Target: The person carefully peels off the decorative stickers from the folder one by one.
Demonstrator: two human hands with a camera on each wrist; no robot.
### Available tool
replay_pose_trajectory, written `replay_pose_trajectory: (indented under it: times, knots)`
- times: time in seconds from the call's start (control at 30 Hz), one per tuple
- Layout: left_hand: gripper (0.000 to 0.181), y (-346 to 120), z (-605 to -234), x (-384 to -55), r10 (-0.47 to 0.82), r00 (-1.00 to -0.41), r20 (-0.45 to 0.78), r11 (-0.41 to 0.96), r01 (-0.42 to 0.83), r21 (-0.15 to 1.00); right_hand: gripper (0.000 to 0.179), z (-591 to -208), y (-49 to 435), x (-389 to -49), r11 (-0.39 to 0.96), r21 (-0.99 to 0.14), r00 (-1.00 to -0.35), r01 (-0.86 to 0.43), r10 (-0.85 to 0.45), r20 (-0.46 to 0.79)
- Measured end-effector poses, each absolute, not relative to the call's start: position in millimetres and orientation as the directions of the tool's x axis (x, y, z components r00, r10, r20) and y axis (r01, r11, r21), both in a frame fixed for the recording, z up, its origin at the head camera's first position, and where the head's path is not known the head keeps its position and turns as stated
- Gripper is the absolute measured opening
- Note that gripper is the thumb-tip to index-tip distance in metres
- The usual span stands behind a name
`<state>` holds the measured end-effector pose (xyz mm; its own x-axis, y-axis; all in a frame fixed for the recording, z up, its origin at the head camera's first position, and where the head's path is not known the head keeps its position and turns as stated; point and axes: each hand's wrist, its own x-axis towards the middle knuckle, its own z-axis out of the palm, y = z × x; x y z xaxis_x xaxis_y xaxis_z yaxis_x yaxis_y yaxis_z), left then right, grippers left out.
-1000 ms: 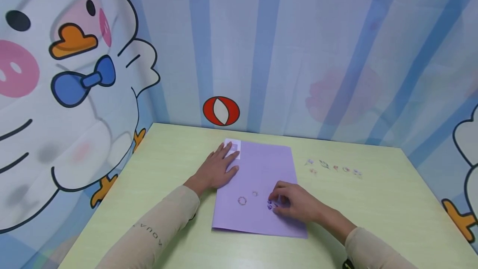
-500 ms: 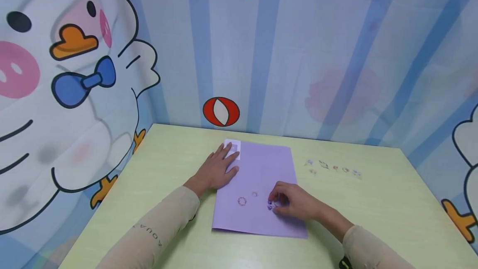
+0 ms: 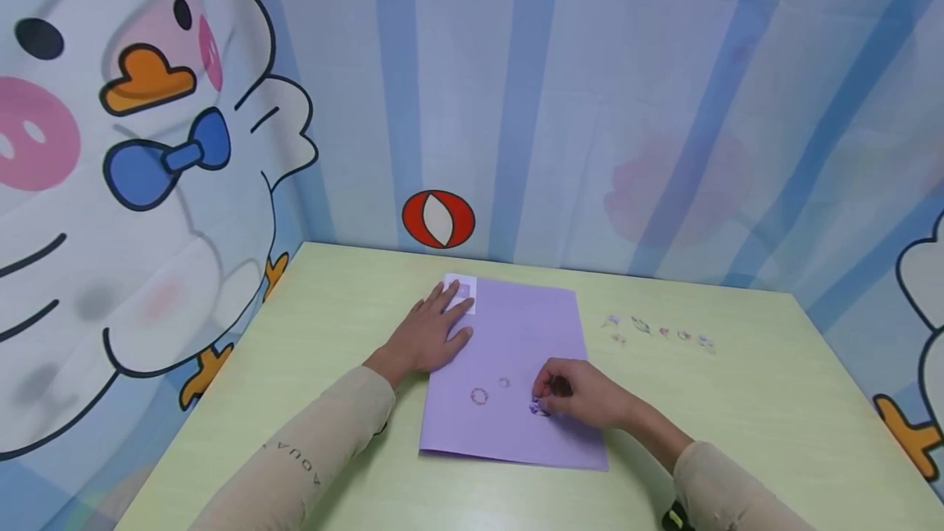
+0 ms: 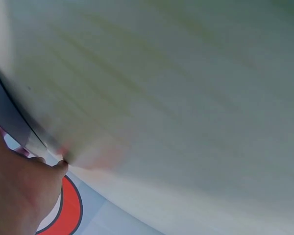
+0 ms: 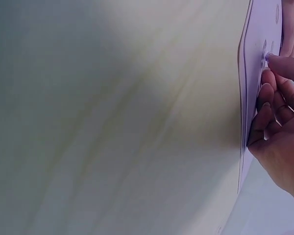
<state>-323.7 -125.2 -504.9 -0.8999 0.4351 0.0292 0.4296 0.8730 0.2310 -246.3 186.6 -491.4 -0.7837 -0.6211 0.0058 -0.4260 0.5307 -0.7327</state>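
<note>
Toward the lower right of the purple sheet (image 3: 524, 326), pinches a purple sticker (image 3: 534, 406) between thumb and curled fingertips of the right hand (image 3: 583, 396), with a narrow grip right down at the paper. Hides too much of it to tell its full shape. Near the upper left corner, spreads the left hand (image 3: 428, 334) flat and wide, fingers straight, partly over a white label (image 3: 469, 283). Between both hands, has a larger ring (image 3: 473, 397) and a smaller ring (image 3: 505, 382) lying near each other. Beyond the right edge, on the pale table (image 3: 737, 408), has small flower-like stickers (image 3: 705, 342) in a loose row. Behind, has a blue-striped cloth (image 3: 465, 105).
</note>
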Motion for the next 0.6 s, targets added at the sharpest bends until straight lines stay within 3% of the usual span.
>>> replay_pose_trajectory:
  times: [0.6]
  knots:
    - [0.067,-125.0,-506.9,-324.1,0.433,-0.901,0.027,0.875,0.428,0.228,0.011,-490.7,186.8,-249.1,0.530,-0.764,-0.803,-0.367,-0.596,-0.028]
